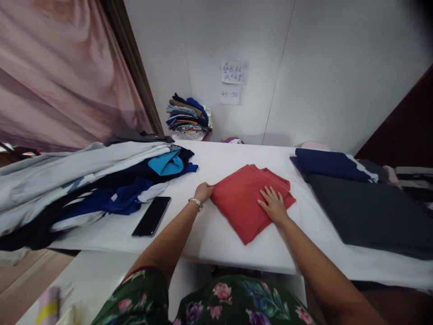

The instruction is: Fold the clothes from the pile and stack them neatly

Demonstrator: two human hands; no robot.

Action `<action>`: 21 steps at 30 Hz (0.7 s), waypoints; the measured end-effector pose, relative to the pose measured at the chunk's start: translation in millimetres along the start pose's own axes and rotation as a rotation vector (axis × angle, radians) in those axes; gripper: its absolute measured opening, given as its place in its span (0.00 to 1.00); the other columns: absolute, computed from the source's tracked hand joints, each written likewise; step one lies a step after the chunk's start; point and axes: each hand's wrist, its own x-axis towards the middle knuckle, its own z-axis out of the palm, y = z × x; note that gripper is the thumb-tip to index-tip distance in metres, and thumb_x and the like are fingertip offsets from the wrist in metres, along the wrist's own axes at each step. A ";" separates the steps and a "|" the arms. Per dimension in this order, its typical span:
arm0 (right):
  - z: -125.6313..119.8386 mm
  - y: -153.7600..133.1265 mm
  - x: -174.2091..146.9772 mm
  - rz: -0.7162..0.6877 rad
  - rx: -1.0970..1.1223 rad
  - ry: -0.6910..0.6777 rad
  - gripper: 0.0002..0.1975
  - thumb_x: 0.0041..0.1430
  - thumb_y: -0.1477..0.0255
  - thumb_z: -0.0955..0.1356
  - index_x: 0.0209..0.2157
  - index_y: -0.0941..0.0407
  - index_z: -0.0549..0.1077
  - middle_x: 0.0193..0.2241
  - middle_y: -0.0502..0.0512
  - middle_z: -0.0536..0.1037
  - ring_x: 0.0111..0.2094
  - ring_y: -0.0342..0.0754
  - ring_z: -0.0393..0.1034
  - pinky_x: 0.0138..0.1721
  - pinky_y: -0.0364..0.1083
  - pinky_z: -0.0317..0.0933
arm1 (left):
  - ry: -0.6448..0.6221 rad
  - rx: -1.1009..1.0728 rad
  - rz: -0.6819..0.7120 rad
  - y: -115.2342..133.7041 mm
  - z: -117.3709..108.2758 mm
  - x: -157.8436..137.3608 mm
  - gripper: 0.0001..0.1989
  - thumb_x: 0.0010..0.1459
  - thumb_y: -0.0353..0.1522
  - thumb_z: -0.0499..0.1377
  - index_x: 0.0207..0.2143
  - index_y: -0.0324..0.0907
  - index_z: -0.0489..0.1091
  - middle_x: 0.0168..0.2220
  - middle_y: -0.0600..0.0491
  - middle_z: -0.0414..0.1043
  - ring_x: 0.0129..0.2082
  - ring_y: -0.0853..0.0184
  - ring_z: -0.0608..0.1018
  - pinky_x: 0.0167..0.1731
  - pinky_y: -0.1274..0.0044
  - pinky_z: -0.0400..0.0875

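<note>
A folded red garment (241, 198) lies flat on the white-covered table (203, 230) in front of me. At its left corner, my left hand (203, 193) is closed, pinching the edge of the cloth; a bracelet circles that wrist. My right hand (274, 205) rests flat on the right part of the garment, fingers spread. The layers under the top face of the cloth are mostly hidden.
A heap of loose clothes (101, 180) fills the table's left side, with a black phone (152, 216) before it. Folded dark garments (365, 207) lie at right. Behind the table is a clothes stack (189, 118); paper notes (233, 74) hang on the wall.
</note>
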 end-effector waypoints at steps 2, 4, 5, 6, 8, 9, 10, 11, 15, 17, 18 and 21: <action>-2.1 -1.5 -0.1 0.005 0.008 -0.004 0.29 0.65 0.54 0.56 0.62 0.53 0.60 0.66 0.55 0.52 0.68 0.52 0.40 0.65 0.60 0.33 | -0.043 -0.027 -0.025 -0.9 -3.0 3.4 0.09 0.51 0.36 0.60 0.25 0.40 0.68 0.24 0.48 0.73 0.29 0.61 0.76 0.30 0.75 0.64; -3.9 -3.0 -0.2 0.008 0.018 -0.011 0.29 0.65 0.54 0.56 0.62 0.53 0.60 0.66 0.55 0.52 0.68 0.52 0.40 0.65 0.60 0.33 | -0.084 -0.053 -0.052 -1.2 -5.4 6.9 0.13 0.55 0.40 0.57 0.24 0.41 0.67 0.20 0.49 0.70 0.23 0.63 0.75 0.26 0.74 0.64; -4.5 -3.6 -0.3 0.010 0.024 -0.013 0.29 0.65 0.54 0.56 0.63 0.53 0.60 0.66 0.55 0.52 0.68 0.52 0.39 0.65 0.60 0.33 | -0.098 -0.061 -0.059 -1.2 -6.0 8.4 0.14 0.57 0.41 0.56 0.24 0.42 0.66 0.18 0.50 0.69 0.22 0.63 0.74 0.25 0.74 0.64; -4.8 -4.0 -0.3 0.012 0.028 -0.016 0.29 0.65 0.54 0.56 0.63 0.53 0.60 0.66 0.54 0.52 0.68 0.52 0.39 0.65 0.60 0.32 | -0.107 -0.062 -0.062 -1.0 -6.0 9.6 0.14 0.57 0.41 0.56 0.23 0.42 0.65 0.17 0.50 0.68 0.21 0.63 0.73 0.24 0.74 0.63; -4.8 -4.5 -0.4 0.017 0.033 -0.017 0.29 0.65 0.55 0.56 0.63 0.53 0.59 0.66 0.54 0.52 0.68 0.52 0.39 0.65 0.59 0.32 | -0.107 -0.047 -0.048 -0.6 -4.5 10.8 0.13 0.55 0.39 0.58 0.22 0.42 0.65 0.17 0.51 0.67 0.22 0.63 0.73 0.24 0.75 0.63; -4.8 -4.5 -0.5 0.019 0.034 -0.017 0.29 0.65 0.55 0.57 0.63 0.53 0.59 0.66 0.54 0.52 0.68 0.52 0.39 0.65 0.59 0.31 | -0.099 -0.033 -0.035 -0.5 -3.0 10.9 0.11 0.53 0.37 0.59 0.22 0.42 0.65 0.17 0.51 0.68 0.23 0.63 0.74 0.25 0.75 0.62; -5.1 -4.6 -0.5 0.022 0.035 -0.019 0.29 0.65 0.55 0.57 0.63 0.53 0.60 0.66 0.54 0.52 0.68 0.52 0.39 0.65 0.59 0.31 | -0.086 -0.017 -0.020 -0.5 -1.3 10.6 0.09 0.51 0.35 0.60 0.22 0.42 0.65 0.19 0.52 0.68 0.25 0.63 0.74 0.26 0.75 0.62; -6.0 -4.9 -0.3 0.028 0.038 -0.024 0.29 0.65 0.55 0.57 0.62 0.53 0.60 0.66 0.54 0.52 0.68 0.51 0.39 0.65 0.59 0.31 | -0.067 -0.002 -0.006 -0.7 0.6 10.1 0.07 0.50 0.33 0.61 0.23 0.42 0.66 0.20 0.52 0.70 0.27 0.63 0.74 0.28 0.76 0.62; -18.1 -12.1 6.5 0.094 0.073 -0.084 0.28 0.64 0.56 0.59 0.61 0.54 0.62 0.66 0.58 0.53 0.68 0.54 0.39 0.65 0.60 0.32 | 0.005 0.023 0.019 -2.6 6.3 7.8 0.04 0.49 0.31 0.60 0.30 0.42 0.67 0.31 0.53 0.74 0.34 0.64 0.74 0.32 0.76 0.61; -28.0 -21.1 17.9 0.086 0.081 -0.066 0.28 0.64 0.57 0.59 0.62 0.55 0.61 0.66 0.59 0.52 0.68 0.55 0.37 0.64 0.60 0.32 | 0.018 0.015 0.008 -4.0 7.5 7.1 0.05 0.50 0.33 0.60 0.31 0.42 0.67 0.33 0.53 0.75 0.34 0.64 0.74 0.32 0.76 0.61; -32.8 -26.5 26.3 0.063 0.084 -0.047 0.29 0.64 0.56 0.58 0.62 0.55 0.60 0.67 0.60 0.50 0.68 0.55 0.36 0.64 0.60 0.32 | 0.021 0.009 -0.001 -4.7 7.8 7.0 0.06 0.50 0.33 0.60 0.31 0.42 0.67 0.33 0.52 0.75 0.34 0.64 0.74 0.32 0.76 0.61; -42.9 -41.0 60.4 -0.018 0.108 -0.021 0.31 0.65 0.54 0.57 0.64 0.54 0.55 0.68 0.60 0.46 0.68 0.55 0.32 0.64 0.59 0.31 | 0.036 -0.017 -0.019 -7.1 8.6 6.8 0.06 0.50 0.35 0.60 0.30 0.43 0.67 0.33 0.52 0.75 0.34 0.63 0.74 0.33 0.75 0.62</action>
